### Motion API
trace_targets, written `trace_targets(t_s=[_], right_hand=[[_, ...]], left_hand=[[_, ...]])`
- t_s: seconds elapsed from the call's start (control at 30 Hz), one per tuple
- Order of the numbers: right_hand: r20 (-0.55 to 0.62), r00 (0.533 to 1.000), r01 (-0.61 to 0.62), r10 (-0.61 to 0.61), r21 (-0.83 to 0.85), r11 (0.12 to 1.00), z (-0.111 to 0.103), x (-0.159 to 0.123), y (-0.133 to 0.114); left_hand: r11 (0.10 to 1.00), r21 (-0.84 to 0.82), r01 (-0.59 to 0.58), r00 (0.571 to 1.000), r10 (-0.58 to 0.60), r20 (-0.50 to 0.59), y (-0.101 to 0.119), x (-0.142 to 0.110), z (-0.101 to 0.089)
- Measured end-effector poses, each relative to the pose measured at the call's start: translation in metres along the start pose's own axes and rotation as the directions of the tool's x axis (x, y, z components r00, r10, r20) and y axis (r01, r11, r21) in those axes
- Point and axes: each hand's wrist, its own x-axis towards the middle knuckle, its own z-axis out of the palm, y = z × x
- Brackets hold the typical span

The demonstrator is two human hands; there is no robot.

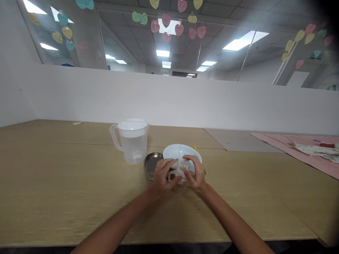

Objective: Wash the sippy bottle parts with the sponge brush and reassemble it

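A small see-through vessel [182,168] with a loop handle on its left and a rounded clear top is between my hands; I cannot tell its exact kind. My left hand [163,175] curls round the handle side, thumb near the front. From the right, my right hand [196,173] grips the vessel's upper part with thumb and fingers. Just behind it lies a white oval bowl [171,152], partly covered by my fingers. A round steel dish [151,165] sits left of the bowl, its right side hidden by my left hand.
Left of the dish stands a large translucent pitcher [134,150] with its handle to the left. Something yellow [195,148] peeks out behind the bowl. A flat pale piece [77,123] lies far left. On the right, a pink cloth [288,143] bears several items. A white wall [132,97] borders the table.
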Motion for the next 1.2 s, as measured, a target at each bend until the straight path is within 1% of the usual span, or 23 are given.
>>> trace_targets(t_s=[0.03, 0.07, 0.13, 0.2, 0.3, 0.4, 0.47, 0.5, 0.53, 0.57, 0.6, 0.63, 0.67, 0.7, 0.73, 0.77, 0.8, 0.83, 0.9, 1.0, 1.07, 1.1, 1.2], right_hand=[[0.032, 0.999, 0.024, -0.024, -0.019, 1.0, 0.001, 0.0, 0.0], [0.056, 0.998, 0.042, -0.04, -0.034, 0.999, 0.001, 0.001, 0.001], [0.089, 0.995, 0.048, -0.044, -0.048, 0.998, 0.0, 0.003, 0.002], [0.108, 0.994, 0.03, -0.025, -0.048, 0.998, -0.001, 0.006, 0.003], [0.112, 0.993, -0.045, 0.047, -0.018, 0.999, -0.003, 0.009, 0.001], [0.084, 0.986, -0.148, 0.147, 0.009, 0.989, -0.003, 0.008, -0.003], [0.043, 0.986, -0.165, 0.163, 0.037, 0.986, -0.001, 0.006, -0.005], [-0.019, 0.985, -0.171, 0.172, 0.066, 0.983, 0.0, 0.005, -0.005], [-0.12, 0.973, -0.186, 0.198, 0.104, 0.977, 0.0, 0.005, -0.003], [-0.247, 0.938, -0.213, 0.244, 0.146, 0.966, 0.0, 0.005, 0.0], [-0.373, 0.876, -0.251, 0.306, 0.189, 0.949, 0.0, 0.006, 0.005], [-0.478, 0.796, -0.298, 0.372, 0.227, 0.927, -0.002, 0.007, 0.012], [-0.511, 0.751, -0.343, 0.418, 0.24, 0.908, -0.004, 0.008, 0.019], [-0.466, 0.759, -0.388, 0.454, 0.234, 0.891, -0.006, 0.009, 0.028], [-0.388, 0.791, -0.425, 0.473, 0.206, 0.881, -0.008, 0.01, 0.036], [-0.274, 0.84, -0.444, 0.469, 0.15, 0.883, -0.01, 0.01, 0.044], [-0.169, 0.879, -0.438, 0.445, 0.08, 0.895, -0.012, 0.009, 0.051], [-0.077, 0.9, -0.428, 0.429, 0.022, 0.903, -0.012, 0.009, 0.056], [0.078, 0.909, -0.406, 0.408, -0.049, 0.913, -0.012, 0.006, 0.062], [0.263, 0.887, -0.368, 0.38, -0.096, 0.925, -0.01, 0.004, 0.062], [0.325, 0.871, -0.347, 0.369, -0.125, 0.929, -0.012, 0.005, 0.059], [0.322, 0.871, -0.348, 0.372, -0.132, 0.928, -0.013, 0.006, 0.056], [0.237, 0.898, -0.364, 0.369, -0.066, 0.929, -0.018, 0.012, 0.043]], left_hand=[[1.0, 0.014, -0.01, 0.999, 0.009, 0.053, 0.001, -0.002, 0.003], [1.0, 0.013, 0.004, 0.996, -0.005, 0.089, 0.001, -0.003, 0.006], [0.997, -0.032, 0.074, 0.987, -0.068, 0.147, 0.002, -0.005, 0.011], [0.987, -0.085, 0.135, 0.974, -0.117, 0.196, 0.003, -0.006, 0.013], [0.979, -0.112, 0.168, 0.964, -0.139, 0.229, 0.005, -0.005, 0.011], [0.979, -0.109, 0.173, 0.959, -0.143, 0.245, 0.005, -0.004, 0.009], [0.981, -0.101, 0.167, 0.957, -0.136, 0.257, 0.004, -0.004, 0.009], [0.982, -0.095, 0.162, 0.956, -0.132, 0.261, 0.003, -0.004, 0.009], [0.984, -0.089, 0.156, 0.956, -0.128, 0.264, 0.002, -0.005, 0.009], [0.985, -0.084, 0.151, 0.956, -0.124, 0.265, 0.001, -0.005, 0.009], [0.986, -0.081, 0.145, 0.957, -0.119, 0.265, 0.0, -0.006, 0.009], [0.988, -0.08, 0.136, 0.958, -0.11, 0.264, -0.001, -0.006, 0.009], [0.989, -0.08, 0.125, 0.96, -0.1, 0.262, -0.002, -0.007, 0.009], [0.99, -0.08, 0.113, 0.961, -0.088, 0.263, -0.003, -0.008, 0.009], [0.992, -0.079, 0.101, 0.962, -0.077, 0.263, -0.003, -0.008, 0.009], [0.993, -0.076, 0.092, 0.962, -0.069, 0.263, -0.004, -0.008, 0.008], [0.994, -0.071, 0.083, 0.962, -0.062, 0.265, -0.004, -0.009, 0.008], [0.995, -0.066, 0.078, 0.962, -0.058, 0.268, -0.004, -0.009, 0.008], [0.996, -0.056, 0.072, 0.961, -0.054, 0.271, -0.005, -0.009, 0.008], [0.996, -0.043, 0.073, 0.96, -0.058, 0.274, -0.005, -0.008, 0.007], [0.996, -0.038, 0.078, 0.957, -0.064, 0.282, -0.004, -0.008, 0.006], [0.996, -0.037, 0.08, 0.956, -0.066, 0.286, -0.004, -0.008, 0.006], [0.993, -0.045, 0.106, 0.959, -0.091, 0.27, -0.003, -0.008, 0.006]])
